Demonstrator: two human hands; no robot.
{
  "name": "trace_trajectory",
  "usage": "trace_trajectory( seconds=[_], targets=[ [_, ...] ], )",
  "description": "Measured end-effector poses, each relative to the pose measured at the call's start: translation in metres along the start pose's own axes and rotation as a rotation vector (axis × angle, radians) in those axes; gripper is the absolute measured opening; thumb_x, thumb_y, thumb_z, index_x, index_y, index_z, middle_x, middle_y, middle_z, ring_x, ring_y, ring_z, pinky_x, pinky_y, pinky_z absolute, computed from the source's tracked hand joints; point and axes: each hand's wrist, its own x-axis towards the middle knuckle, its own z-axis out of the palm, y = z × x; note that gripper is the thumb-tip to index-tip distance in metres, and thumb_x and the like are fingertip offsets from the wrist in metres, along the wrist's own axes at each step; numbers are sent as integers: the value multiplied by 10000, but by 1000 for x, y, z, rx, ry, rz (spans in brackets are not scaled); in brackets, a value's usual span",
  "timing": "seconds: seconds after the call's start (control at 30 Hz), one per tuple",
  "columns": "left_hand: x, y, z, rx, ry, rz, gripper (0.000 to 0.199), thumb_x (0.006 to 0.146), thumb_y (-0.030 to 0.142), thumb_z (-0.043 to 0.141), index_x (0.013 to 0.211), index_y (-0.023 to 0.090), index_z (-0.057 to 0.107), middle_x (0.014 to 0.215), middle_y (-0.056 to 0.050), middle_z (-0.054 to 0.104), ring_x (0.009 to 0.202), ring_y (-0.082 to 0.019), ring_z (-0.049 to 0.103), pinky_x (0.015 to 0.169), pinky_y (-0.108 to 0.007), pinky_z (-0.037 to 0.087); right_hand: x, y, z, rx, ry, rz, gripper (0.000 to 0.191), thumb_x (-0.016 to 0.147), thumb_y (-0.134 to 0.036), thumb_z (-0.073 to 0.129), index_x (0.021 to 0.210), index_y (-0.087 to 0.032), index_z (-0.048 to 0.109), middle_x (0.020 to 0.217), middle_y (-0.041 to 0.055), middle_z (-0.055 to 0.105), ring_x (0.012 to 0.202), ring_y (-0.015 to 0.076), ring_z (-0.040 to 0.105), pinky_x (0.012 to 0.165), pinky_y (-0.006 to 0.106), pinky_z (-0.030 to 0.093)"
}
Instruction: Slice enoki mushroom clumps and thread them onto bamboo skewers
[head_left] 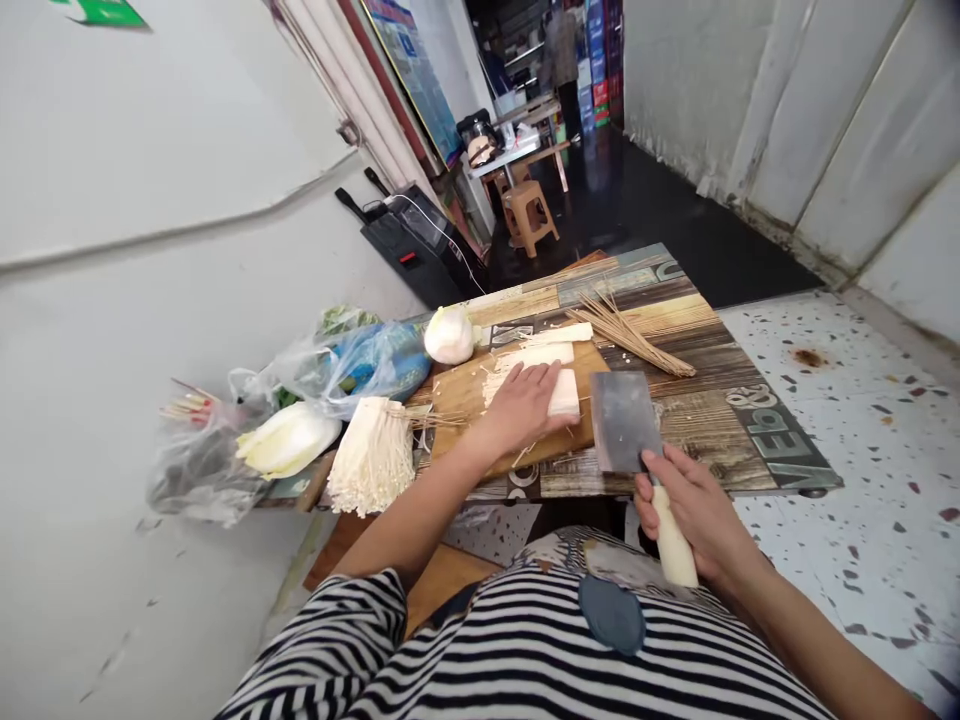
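Observation:
My left hand (519,408) grips a white bunch of enoki mushrooms (566,394) on a wooden cutting board (457,400), fingers over its far side and thumb along the near side. More enoki bunches (551,353) lie just beyond it on the board. My right hand (694,505) is wrapped round the pale handle of a cleaver (624,420). The cleaver's broad metal blade hangs at the board's right edge, apart from the mushrooms. A large enoki bunch (373,455) lies left of the board, at the table's near edge.
Thin wooden skewers (634,335) lie across the wood-patterned table (720,400) behind the blade. A round white cabbage (449,335), a Chinese cabbage (291,440) and plastic bags (367,360) crowd the left side. Farther off are a brown stool (529,215) and a standing person (564,70).

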Motion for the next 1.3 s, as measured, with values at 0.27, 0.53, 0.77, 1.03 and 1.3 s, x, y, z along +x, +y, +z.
trace_trajectory(
  seconds=[0.27, 0.53, 0.77, 1.03, 1.3],
  targets=[
    [-10, 13, -1, 9, 80, -27, 731, 975, 563, 139, 1477, 36, 206, 1553, -157, 194, 1458, -238, 117, 1197, -455, 49, 25, -19, 5, -185, -12, -34, 297, 776, -448, 607, 782, -244, 391, 528, -102, 470, 341, 83, 411, 296, 218, 365],
    [-8, 17, 4, -101, 91, 22, 705, 980, 548, 195, 1462, 36, 242, 1542, -164, 230, 1450, -234, 154, 1198, -389, 144, 24, -15, 7, -193, -24, 58, 295, 766, -446, 602, 797, -250, 384, 530, -110, 462, 333, 79, 408, 290, 214, 374],
    [-9, 16, 5, -108, 99, 37, 756, 965, 580, 215, 1459, 8, 233, 1540, -193, 214, 1451, -258, 138, 1197, -398, 145, 25, -17, 6, -195, -19, 80, 301, 781, -446, 593, 797, -254, 362, 538, -111, 465, 333, 78, 403, 290, 210, 361],
    [-10, 14, 8, -131, 112, 51, 759, 963, 587, 195, 1460, 15, 223, 1542, -190, 213, 1448, -259, 154, 1194, -419, 165, 24, -20, 9, -210, -17, 71, 323, 767, -488, 589, 797, -250, 374, 529, -107, 463, 327, 77, 406, 284, 205, 355],
    [-10, 13, 11, -136, 133, 67, 743, 963, 586, 201, 1461, 35, 219, 1542, -182, 220, 1452, -253, 136, 1195, -422, 169, 25, -17, 5, -208, -48, 68, 281, 776, -454, 580, 802, -248, 390, 527, -113, 466, 320, 73, 408, 283, 193, 349]
  ],
)
